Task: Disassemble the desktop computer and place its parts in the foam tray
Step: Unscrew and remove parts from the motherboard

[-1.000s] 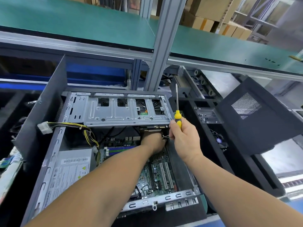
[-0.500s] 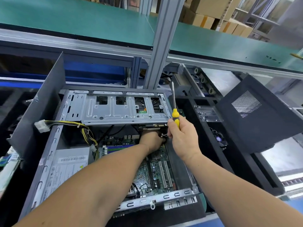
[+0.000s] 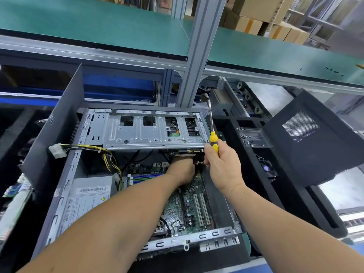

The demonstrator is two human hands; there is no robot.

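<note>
The open desktop case (image 3: 65, 196) lies on its side in front of me, with a silver drive cage (image 3: 145, 133) across its top. Below the cage sit the green motherboard (image 3: 189, 209) and the grey power supply (image 3: 88, 196). My left hand (image 3: 182, 170) reaches deep under the cage, and its fingers grip a dark part there; most of that part is hidden. My right hand (image 3: 222, 164) holds a yellow-handled screwdriver (image 3: 212, 133) with the shaft pointing up, beside the cage's right end.
A white connector on yellow-black cables (image 3: 57, 151) hangs over the case's left wall. The black foam tray (image 3: 279, 194) lies to the right, with a clear screw box (image 3: 254, 136), a small fan (image 3: 266, 168) and a black side panel (image 3: 313, 138) leaning over it.
Both hands stay at the same spot under the cage's right end. The view has shifted slightly; the screwdriver remains upright in my right hand.
</note>
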